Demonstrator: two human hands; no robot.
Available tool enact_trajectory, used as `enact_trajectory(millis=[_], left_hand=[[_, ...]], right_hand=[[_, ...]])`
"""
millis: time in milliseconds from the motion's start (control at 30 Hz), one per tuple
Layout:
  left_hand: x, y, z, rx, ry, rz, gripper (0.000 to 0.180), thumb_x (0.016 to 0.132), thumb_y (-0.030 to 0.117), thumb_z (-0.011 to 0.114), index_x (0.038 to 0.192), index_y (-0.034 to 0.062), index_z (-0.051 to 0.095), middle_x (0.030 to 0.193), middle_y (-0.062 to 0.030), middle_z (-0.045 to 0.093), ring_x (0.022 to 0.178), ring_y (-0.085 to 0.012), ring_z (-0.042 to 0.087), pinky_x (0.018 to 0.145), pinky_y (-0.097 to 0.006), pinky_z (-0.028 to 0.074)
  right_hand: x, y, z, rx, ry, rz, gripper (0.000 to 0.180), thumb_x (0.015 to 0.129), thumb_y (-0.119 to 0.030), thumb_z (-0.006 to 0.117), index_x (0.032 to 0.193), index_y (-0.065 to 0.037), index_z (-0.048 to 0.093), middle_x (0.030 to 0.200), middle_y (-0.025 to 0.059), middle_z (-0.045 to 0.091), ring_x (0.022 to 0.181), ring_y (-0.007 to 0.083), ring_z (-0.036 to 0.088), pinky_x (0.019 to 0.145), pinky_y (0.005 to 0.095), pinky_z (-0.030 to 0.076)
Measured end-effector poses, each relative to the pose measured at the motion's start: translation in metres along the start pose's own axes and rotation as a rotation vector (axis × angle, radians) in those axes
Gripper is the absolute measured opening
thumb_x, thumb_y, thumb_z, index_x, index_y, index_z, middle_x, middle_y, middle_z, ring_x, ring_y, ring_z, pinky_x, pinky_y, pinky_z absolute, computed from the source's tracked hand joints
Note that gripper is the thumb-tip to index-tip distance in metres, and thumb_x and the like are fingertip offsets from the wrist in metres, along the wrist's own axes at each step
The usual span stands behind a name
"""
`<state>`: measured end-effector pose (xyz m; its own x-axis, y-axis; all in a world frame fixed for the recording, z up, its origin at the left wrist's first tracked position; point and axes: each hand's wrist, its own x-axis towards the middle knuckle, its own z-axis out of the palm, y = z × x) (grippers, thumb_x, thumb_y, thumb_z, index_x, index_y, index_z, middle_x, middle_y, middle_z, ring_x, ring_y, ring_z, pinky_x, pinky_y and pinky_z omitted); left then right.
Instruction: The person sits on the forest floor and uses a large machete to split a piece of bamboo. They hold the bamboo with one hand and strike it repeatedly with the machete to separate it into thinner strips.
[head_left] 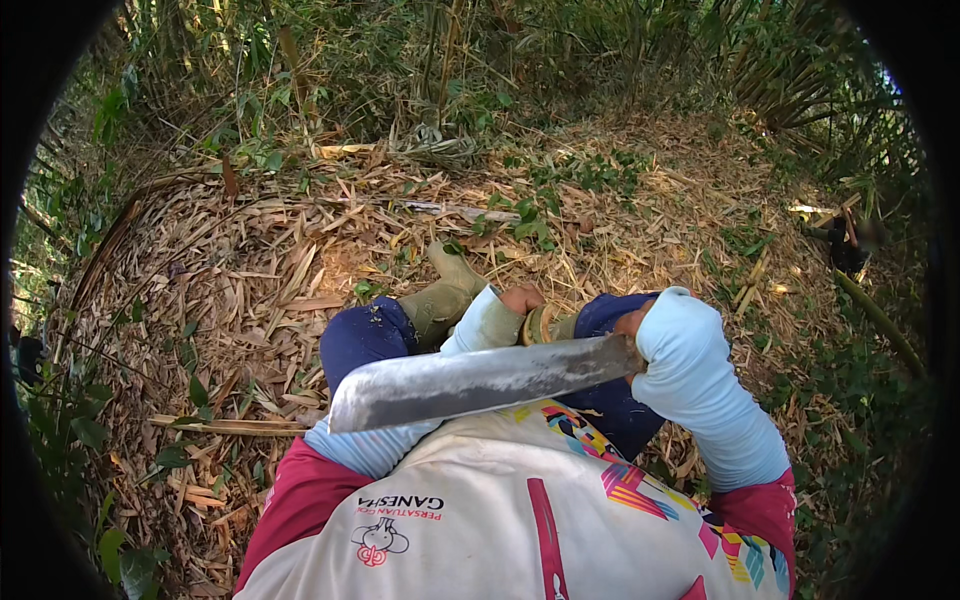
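One pale shirt (465, 475), two sleeves (705, 375), one machete (470, 385) in right grip (630, 324)

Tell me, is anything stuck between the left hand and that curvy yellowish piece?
Nothing visible is. The left hand is right by the yellowish piece; I can't tell if they touch. The big knife in the right hand hides what's just below.

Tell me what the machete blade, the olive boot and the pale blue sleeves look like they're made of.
Machete blade: almost certainly steel, worn, with bright silvery patches against dull grey.
Olive boot: perhaps rubber, given its dull, bendy-looking surface; another synthetic is possible.
Pale blue sleeves: likely soft fabric, matt, wrinkling around the forearms; the exact fibre isn't clear.
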<state>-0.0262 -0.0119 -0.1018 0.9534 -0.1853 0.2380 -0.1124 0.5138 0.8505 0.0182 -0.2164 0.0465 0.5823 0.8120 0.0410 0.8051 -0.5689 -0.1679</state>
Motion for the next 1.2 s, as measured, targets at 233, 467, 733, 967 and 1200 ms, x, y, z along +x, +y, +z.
enact_trajectory(millis=[233,467,733,967,1200], left_hand=[[-0.011,-0.039,-0.022,0.197,0.029,-0.107,0.035,0.093,0.032,0.052,0.071,0.0062,0.059,0.070,-0.0034,0.059,0.062,-0.0124,0.053,0.056,-0.027,0.041],[-0.004,-0.002,-0.003,0.562,-0.104,-0.052,0.014,0.089,0.014,0.059,0.076,0.0084,0.058,0.072,-0.0019,0.059,0.065,-0.0138,0.054,0.060,-0.029,0.043],[0.000,0.010,0.005,0.797,-0.178,-0.202,0.009,0.079,0.005,0.058,0.071,0.0081,0.060,0.068,-0.0009,0.057,0.064,-0.0134,0.054,0.059,-0.028,0.043],[-0.012,-0.002,0.017,-0.061,0.195,-0.281,0.009,0.080,0.011,0.066,0.076,0.0065,0.059,0.073,-0.0001,0.060,0.067,-0.0095,0.055,0.060,-0.026,0.044],[-0.027,-0.020,0.002,-0.074,0.222,-0.010,0.036,0.084,0.014,0.068,0.111,0.0042,0.045,0.095,-0.0093,0.061,0.077,-0.0212,0.061,0.069,-0.029,0.048]], right_hand=[[0.010,-0.013,-0.004,-0.113,-0.121,-0.100,0.017,0.058,-0.019,0.069,0.074,-0.014,0.066,0.063,0.0091,0.060,0.068,0.0311,0.063,0.062,0.0444,0.045],[0.015,-0.020,-0.006,-0.086,-0.200,-0.104,0.012,0.061,-0.019,0.067,0.070,-0.012,0.064,0.063,0.0103,0.060,0.068,0.0318,0.063,0.061,0.0457,0.045],[0.016,-0.017,0.002,-0.041,-0.220,-0.129,0.028,0.052,-0.014,0.073,0.078,-0.008,0.066,0.070,0.0155,0.062,0.070,0.0353,0.062,0.061,0.0443,0.049],[0.028,-0.019,-0.005,-0.153,-0.326,-0.035,0.027,0.054,-0.010,0.071,0.080,-0.008,0.066,0.073,0.0156,0.062,0.071,0.0342,0.063,0.062,0.0422,0.050],[0.030,0.004,-0.001,-0.161,-0.287,0.209,0.032,0.057,-0.011,0.071,0.089,-0.010,0.068,0.076,0.0134,0.064,0.078,0.0331,0.064,0.070,0.0365,0.052]])
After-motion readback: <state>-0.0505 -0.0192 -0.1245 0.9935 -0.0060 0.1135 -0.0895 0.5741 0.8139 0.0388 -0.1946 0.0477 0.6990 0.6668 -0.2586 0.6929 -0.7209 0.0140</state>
